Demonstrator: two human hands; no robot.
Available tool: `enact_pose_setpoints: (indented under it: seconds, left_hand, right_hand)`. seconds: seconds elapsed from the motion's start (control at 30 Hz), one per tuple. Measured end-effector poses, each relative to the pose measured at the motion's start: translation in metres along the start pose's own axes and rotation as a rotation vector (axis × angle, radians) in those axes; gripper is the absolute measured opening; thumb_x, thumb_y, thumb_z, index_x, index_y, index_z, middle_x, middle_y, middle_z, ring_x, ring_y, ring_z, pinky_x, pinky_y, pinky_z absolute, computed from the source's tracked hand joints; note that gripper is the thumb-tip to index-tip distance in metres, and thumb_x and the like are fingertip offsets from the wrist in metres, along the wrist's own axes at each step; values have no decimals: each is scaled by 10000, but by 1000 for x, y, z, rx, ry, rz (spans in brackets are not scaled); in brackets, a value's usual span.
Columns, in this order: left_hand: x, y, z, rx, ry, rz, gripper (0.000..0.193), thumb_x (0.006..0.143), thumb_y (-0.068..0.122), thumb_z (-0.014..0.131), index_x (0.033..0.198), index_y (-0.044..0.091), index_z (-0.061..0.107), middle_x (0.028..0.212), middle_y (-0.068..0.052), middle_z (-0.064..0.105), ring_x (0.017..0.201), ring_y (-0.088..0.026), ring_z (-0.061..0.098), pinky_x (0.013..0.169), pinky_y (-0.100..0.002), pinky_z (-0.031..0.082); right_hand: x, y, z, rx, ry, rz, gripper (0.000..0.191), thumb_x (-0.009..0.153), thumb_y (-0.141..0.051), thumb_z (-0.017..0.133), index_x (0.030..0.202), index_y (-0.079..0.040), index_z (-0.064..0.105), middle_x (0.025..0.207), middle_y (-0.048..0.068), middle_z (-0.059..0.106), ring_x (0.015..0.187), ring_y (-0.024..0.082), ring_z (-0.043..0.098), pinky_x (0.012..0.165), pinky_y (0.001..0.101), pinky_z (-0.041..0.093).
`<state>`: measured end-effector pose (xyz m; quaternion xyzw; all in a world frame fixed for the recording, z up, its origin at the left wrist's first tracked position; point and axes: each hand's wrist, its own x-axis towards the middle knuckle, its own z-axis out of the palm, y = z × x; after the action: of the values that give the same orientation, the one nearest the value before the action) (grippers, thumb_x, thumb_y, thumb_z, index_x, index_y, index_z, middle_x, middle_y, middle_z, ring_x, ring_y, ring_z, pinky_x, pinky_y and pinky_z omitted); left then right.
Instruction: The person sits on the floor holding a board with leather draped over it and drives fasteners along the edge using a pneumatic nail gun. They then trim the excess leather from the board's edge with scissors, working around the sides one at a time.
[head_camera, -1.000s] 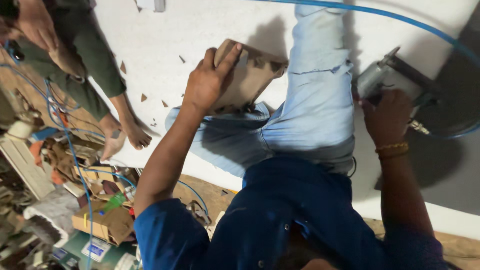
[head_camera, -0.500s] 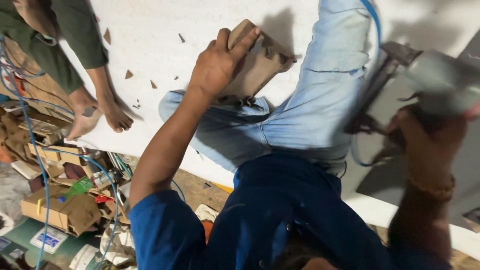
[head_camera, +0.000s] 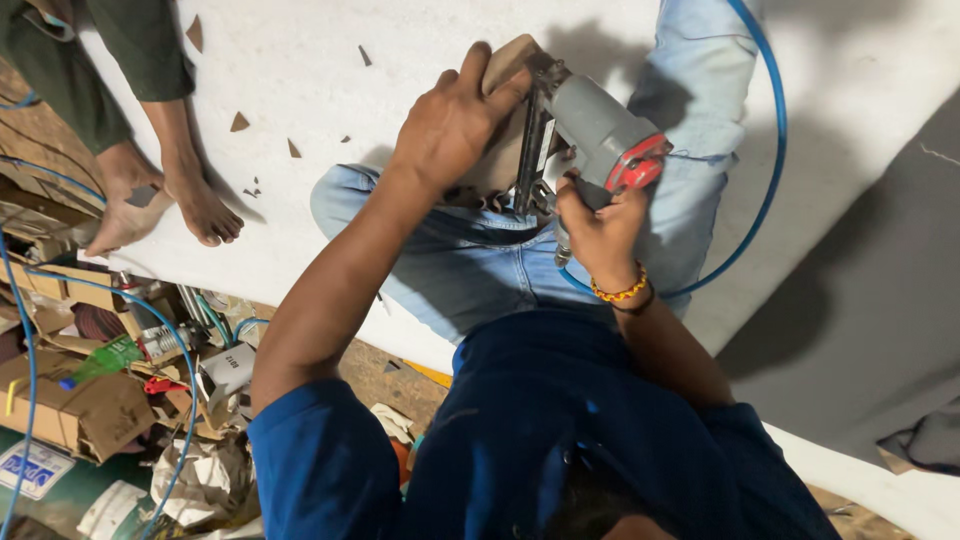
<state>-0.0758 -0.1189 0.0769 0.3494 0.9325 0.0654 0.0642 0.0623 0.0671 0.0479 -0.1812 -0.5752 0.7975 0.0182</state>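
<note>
I sit on a white sheet (head_camera: 320, 110) in blue jeans, looking down at my lap. My left hand (head_camera: 455, 120) presses a tan cardboard piece (head_camera: 505, 62) flat against my knee, fingers spread over it. My right hand (head_camera: 598, 222) grips the handle of a grey pneumatic staple gun (head_camera: 592, 130) with a red end cap. The gun's nose rests against the cardboard right beside my left fingers. A blue air hose (head_camera: 765, 150) loops from the gun around my right leg.
Another person's bare feet (head_camera: 165, 195) stand on the sheet at the left. Small cardboard scraps (head_camera: 240, 122) lie scattered nearby. Below the sheet's edge are cardboard boxes (head_camera: 75, 405), blue hoses, a green bottle (head_camera: 100, 362) and crumpled paper. A dark shadow covers the right side.
My right hand has swung the staple gun in from the right and set its nose against the cardboard. My left hand stays on the cardboard.
</note>
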Motion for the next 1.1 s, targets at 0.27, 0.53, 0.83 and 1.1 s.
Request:
enact_pose_setpoints:
  seconds: [0.27,0.53,0.83,1.1]
  left_hand:
    - [3,2,-5,27,-120,0,545,916,112,639,1453,191,589,1424,-179,511,915,-345,682,727,-407,616]
    - [-3,1,-1,70,-75,5,547,880,127,644,1422,180,588,1375,-185,523,886,-335,679,697,-402,613]
    - [-3,12,-10,37,-59,-51,708,904,132,682,1556,334,493,1365,-176,517,798,-339,666,660,-422,603]
    - [-22,1,-29,-289,19,11,923,803,136,778,1591,376,362,1548,-223,421,1131,-413,648,896,-452,585]
  right_hand:
    - [1,-11,6,-79,11,-141,331,927,85,674,1229,12,561,1097,39,660,920,91,641,793,241,529]
    - [5,7,10,-82,15,-115,311,949,108,663,1241,26,594,1134,67,668,994,117,649,831,273,544]
    - [0,-61,-44,-164,-75,-47,699,1003,13,679,1542,8,234,1027,69,676,839,118,672,740,293,571]
    - [3,-129,-189,-1534,-209,-498,267,994,-169,785,1064,22,612,929,211,637,827,371,644,722,452,527]
